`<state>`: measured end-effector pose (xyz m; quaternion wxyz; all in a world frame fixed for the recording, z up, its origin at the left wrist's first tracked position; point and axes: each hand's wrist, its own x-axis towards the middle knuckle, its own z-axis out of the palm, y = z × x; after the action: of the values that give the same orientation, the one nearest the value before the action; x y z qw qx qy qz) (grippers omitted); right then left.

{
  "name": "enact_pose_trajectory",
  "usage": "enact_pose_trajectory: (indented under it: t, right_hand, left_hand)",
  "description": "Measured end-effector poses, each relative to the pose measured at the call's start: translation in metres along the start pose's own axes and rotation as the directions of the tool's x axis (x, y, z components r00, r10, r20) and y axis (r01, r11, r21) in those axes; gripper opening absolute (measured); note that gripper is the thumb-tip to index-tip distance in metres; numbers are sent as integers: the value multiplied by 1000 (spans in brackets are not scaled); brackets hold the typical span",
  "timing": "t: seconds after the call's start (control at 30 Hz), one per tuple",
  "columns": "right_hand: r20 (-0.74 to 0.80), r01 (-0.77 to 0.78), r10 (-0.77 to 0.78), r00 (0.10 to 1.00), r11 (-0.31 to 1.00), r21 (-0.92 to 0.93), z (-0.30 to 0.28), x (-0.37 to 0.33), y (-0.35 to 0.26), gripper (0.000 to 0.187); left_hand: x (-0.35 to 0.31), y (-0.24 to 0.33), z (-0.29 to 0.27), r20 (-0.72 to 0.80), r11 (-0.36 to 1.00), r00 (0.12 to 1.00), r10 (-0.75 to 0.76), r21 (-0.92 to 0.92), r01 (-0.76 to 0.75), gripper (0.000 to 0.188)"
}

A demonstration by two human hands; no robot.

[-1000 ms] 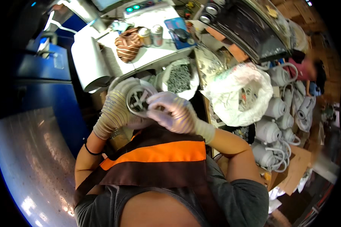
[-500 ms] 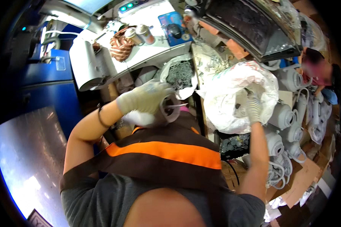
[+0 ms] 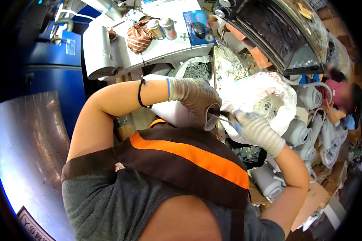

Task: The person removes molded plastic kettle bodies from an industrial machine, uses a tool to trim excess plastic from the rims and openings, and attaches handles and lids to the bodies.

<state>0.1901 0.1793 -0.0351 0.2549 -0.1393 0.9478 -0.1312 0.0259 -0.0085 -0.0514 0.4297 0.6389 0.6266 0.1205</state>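
Observation:
My left hand [image 3: 195, 96], in a pale knitted glove, wraps over the neck of a whitish plastic container [image 3: 167, 113]. The container lies on its side against my dark apron, its round opening facing right. Just right of that opening is my right hand [image 3: 256, 130], gloved too, with bent fingers around a slim tool [image 3: 219, 118]. The tool's thin end reaches the container's rim; its exact kind is unclear. Behind the right hand stands a white plastic bag [image 3: 239, 90], with pale ring-shaped pieces inside.
Ahead is a white table [image 3: 165, 50] with two cans, a striped cloth and a mouse [image 3: 198, 30]. A bag of grey scraps [image 3: 198, 70] sits below it. Several grey plastic containers [image 3: 297, 131] crowd the right side. Another person [image 3: 342, 96] is at far right.
My right hand has come out of the white bag to the container's opening. My left hand and the container have shifted right, and the view has shifted.

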Motion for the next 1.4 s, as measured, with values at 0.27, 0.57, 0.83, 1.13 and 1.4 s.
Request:
enact_pose_trajectory:
  t: [0.27,0.57,0.83,1.13,1.4]
  right_hand:
    - [-89,-53,62,994,993,105,6,6,-50,36]
    - [408,-470,286,867,195,861,20,32,-72,44]
    - [571,-463,-23,821,-613,641,35,66,-71,35]
    - [143,-273,-236,961,-893,358,36,64,-68,37]
    - [-259,-606,825,503,550,575,152,-39,132,41]
  left_hand:
    - [-37,10,16,-191,990,981,46,139,-20,50]
    - [-46,-8,46,-559,896,816,146,425,131,59]
    - [-17,-53,71,-801,884,556,221,405,232,53]
    - [15,-59,70,-960,954,259,101,167,248,52]
    - [-6,-62,-15,-864,934,453,221,320,155,44]
